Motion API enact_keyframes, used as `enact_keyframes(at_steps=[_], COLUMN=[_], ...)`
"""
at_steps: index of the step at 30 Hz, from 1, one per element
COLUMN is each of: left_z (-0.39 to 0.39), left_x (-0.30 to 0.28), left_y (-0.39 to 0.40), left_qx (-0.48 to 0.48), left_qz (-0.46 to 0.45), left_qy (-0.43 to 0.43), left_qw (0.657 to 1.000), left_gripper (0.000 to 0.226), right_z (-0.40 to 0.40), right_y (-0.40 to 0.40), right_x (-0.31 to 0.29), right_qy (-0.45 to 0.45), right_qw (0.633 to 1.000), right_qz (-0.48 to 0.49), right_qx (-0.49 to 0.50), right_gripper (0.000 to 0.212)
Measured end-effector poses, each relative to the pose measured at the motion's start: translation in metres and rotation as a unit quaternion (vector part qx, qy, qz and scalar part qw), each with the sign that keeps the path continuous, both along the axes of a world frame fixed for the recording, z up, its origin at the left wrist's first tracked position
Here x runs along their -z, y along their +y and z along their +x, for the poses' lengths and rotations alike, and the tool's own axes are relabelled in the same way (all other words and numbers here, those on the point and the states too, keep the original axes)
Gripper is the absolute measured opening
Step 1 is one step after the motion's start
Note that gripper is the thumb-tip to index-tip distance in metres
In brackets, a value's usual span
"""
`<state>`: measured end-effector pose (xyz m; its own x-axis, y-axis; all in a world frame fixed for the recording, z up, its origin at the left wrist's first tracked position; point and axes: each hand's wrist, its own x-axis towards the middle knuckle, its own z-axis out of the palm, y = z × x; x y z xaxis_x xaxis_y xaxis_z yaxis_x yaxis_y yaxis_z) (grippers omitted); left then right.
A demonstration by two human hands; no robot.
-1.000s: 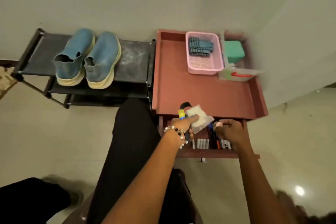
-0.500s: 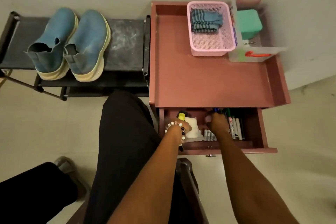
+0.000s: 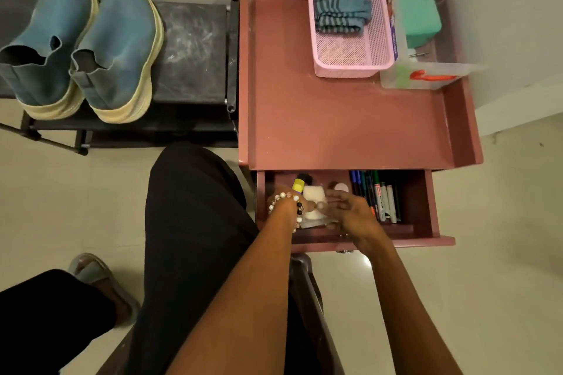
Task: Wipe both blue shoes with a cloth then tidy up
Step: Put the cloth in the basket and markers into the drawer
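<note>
Both forearms reach down into the open drawer (image 3: pixel 420 207) at the table's front edge. The left hand (image 3: pixel 292 207) seems to grip a white packet (image 3: pixel 312 205), though blur hides its fingers; the right hand (image 3: pixel 350 211) rests on it, fingers loosely spread. Two blue shoes (image 3: pixel 88 46) sit side by side on the rack's (image 3: pixel 195 52) left end; the striped cloth (image 3: pixel 342 14) lies in the pink basket (image 3: pixel 350 67) at the table's back edge.

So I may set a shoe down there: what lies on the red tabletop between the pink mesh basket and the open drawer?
Nothing: in the head view the red tabletop is bare between the pink mesh basket and the open drawer.
</note>
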<state>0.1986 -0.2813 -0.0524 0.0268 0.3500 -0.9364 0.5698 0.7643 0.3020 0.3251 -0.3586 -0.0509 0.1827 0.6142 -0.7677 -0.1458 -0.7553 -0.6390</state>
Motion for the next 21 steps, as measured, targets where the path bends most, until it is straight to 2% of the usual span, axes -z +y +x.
enact_keyframes(at_steps=[4, 7, 9, 11, 13, 15, 18, 19, 21], left_z=[-0.004, -0.012, -0.016, -0.019, -0.021, -0.023, -0.022, -0.021, -0.021], left_x=[0.002, 0.005, 0.002, 0.002, 0.001, 0.003, 0.0, -0.002, -0.005], left_y=[0.001, 0.007, 0.01, 0.013, 0.014, 0.015, 0.015, 0.015, 0.012], left_qx=[-0.099, -0.176, -0.204, -0.203, -0.175, -0.143, -0.114, -0.104, -0.092], left_qz=[0.038, 0.071, 0.056, 0.033, 0.012, -0.003, -0.013, -0.016, -0.059], left_qy=[-0.011, -0.016, -0.031, -0.036, -0.034, -0.03, -0.06, -0.065, -0.068], left_qw=[0.994, 0.982, 0.977, 0.978, 0.984, 0.989, 0.992, 0.992, 0.992], left_gripper=[0.031, 0.035, 0.036, 0.05, 0.054, 0.042, 0.032, 0.033, 0.021], right_z=[0.003, 0.0, -0.01, -0.018, -0.022, -0.022, -0.024, -0.026, -0.031], right_y=[0.017, 0.033, 0.042, 0.049, 0.053, 0.054, 0.051, 0.049, 0.043], right_x=[0.03, 0.063, 0.078, 0.09, 0.098, 0.103, 0.098, 0.09, 0.071], right_qy=[-0.061, -0.154, -0.126, -0.145, -0.217, -0.306, -0.369, -0.397, -0.441], right_qw=[0.994, 0.982, 0.98, 0.974, 0.964, 0.945, 0.924, 0.912, 0.895], right_qz=[-0.044, -0.083, -0.083, -0.065, -0.053, -0.075, -0.104, -0.101, -0.058], right_qx=[0.081, 0.073, 0.13, 0.161, 0.144, 0.087, 0.015, -0.007, -0.008], right_gripper=[0.035, 0.036, 0.033, 0.029, 0.026, 0.025, 0.025, 0.024, 0.02])
